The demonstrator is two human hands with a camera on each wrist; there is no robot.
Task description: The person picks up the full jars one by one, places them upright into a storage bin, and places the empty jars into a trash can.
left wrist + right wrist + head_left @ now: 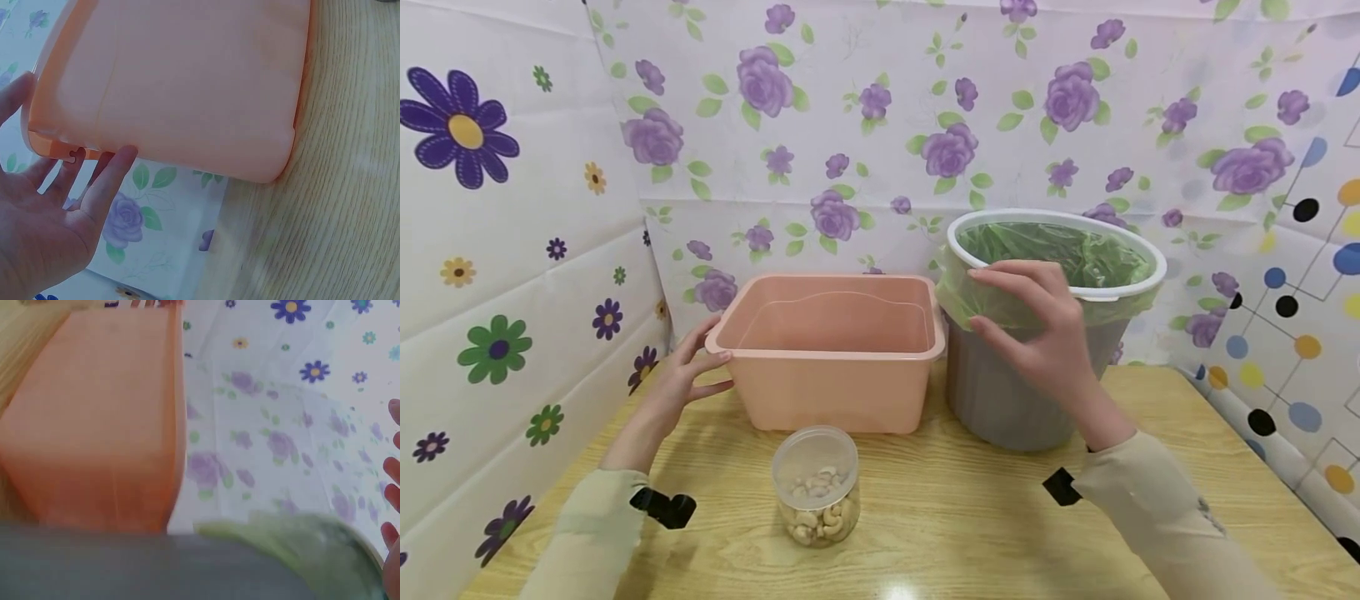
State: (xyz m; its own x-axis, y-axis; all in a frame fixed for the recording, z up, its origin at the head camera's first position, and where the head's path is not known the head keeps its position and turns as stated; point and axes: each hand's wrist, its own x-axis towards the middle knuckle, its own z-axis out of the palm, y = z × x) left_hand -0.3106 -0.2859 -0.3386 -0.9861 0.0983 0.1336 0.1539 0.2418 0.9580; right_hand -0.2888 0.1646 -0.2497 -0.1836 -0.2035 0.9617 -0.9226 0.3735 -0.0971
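At the left end of a pink plastic basin (831, 392), my left hand (681, 379) touches the rim and the wall below it with spread fingers. The left wrist view has its fingertips (128, 152) right against the basin's side. My right hand (1048, 333) is raised in front of a grey trash bin (1000, 392), thumb and fingers apart, nothing between them. A green trash bag (1052, 250) lines the bin, its edge folded out under a white ring (1120, 292). In the right wrist view, fingers (392, 469) show at the right edge.
A clear lidded jar of cashews (817, 492) stands on the wooden table (925, 517) in front of the basin. Flower-printed cloth (865, 150) covers the wall behind, and patterned sheets hang at both sides.
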